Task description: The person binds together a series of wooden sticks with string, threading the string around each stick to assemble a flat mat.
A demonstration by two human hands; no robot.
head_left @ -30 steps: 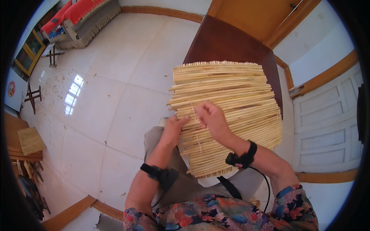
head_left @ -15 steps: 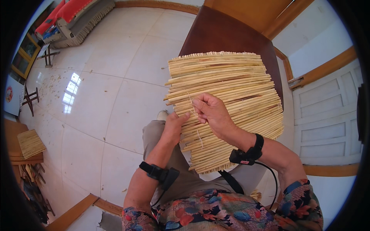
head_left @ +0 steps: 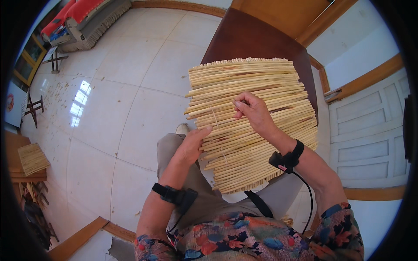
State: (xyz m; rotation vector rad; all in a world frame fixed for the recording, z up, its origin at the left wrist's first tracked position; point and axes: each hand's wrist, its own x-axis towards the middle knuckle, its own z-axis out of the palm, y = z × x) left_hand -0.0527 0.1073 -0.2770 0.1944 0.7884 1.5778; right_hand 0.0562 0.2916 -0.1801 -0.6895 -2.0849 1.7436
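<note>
A mat of straight yellow stalks (head_left: 257, 139), tied side by side with pale thread (head_left: 213, 114), lies across my lap and over a dark brown tabletop (head_left: 261, 37). At its left edge my left hand (head_left: 192, 142) grips the stalks, thumb on top and fingers hidden beneath. Over the middle of the mat is my right hand (head_left: 254, 114), thumb and forefinger pinched together. Whatever those fingers hold is too small to make out.
Bits of debris (head_left: 58, 93) are scattered on the pale tiled floor (head_left: 139, 126). A folding stool (head_left: 34, 108) stands at the left, and a smaller stalk mat (head_left: 33, 159) rests on a wooden piece below it. A white panelled door (head_left: 365, 130) is at the right.
My right hand has moved up and to the right, away from the thread and my left hand. My left hand stays at the mat's left edge, and the mat has shifted only slightly.
</note>
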